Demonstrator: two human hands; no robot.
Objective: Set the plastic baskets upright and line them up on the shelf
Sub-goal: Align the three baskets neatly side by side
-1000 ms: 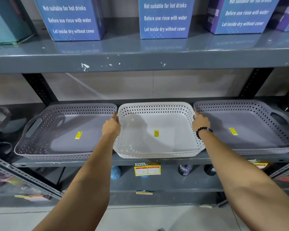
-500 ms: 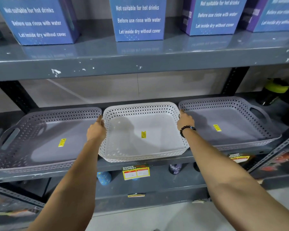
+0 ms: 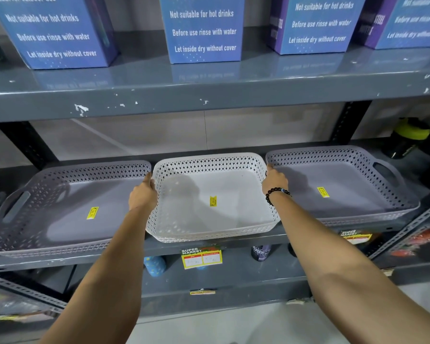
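The white basket [image 3: 210, 199] sits upright mid-shelf [image 3: 209, 247] between two grey baskets [image 3: 67, 207], left hand [image 3: 142, 196] and right hand [image 3: 274, 181] each closed on an opposite side rim.

The grey metal shelf [image 3: 233, 240] carries three shallow perforated baskets in a row, all upright with open sides up. The left basket [image 3: 60, 212] is grey, with a slot handle at its outer end and a yellow sticker on its floor. The white basket [image 3: 209, 194] sits in the middle, its front edge overhanging the shelf lip slightly, its sides just beside its neighbours. The right basket [image 3: 340, 184] is grey too, handle at the far right, yellow sticker inside. A price tag [image 3: 201, 256] hangs from the shelf's front edge under the white basket. Dark bottles [image 3: 407, 137] with green lids stand at the shelf's right end.
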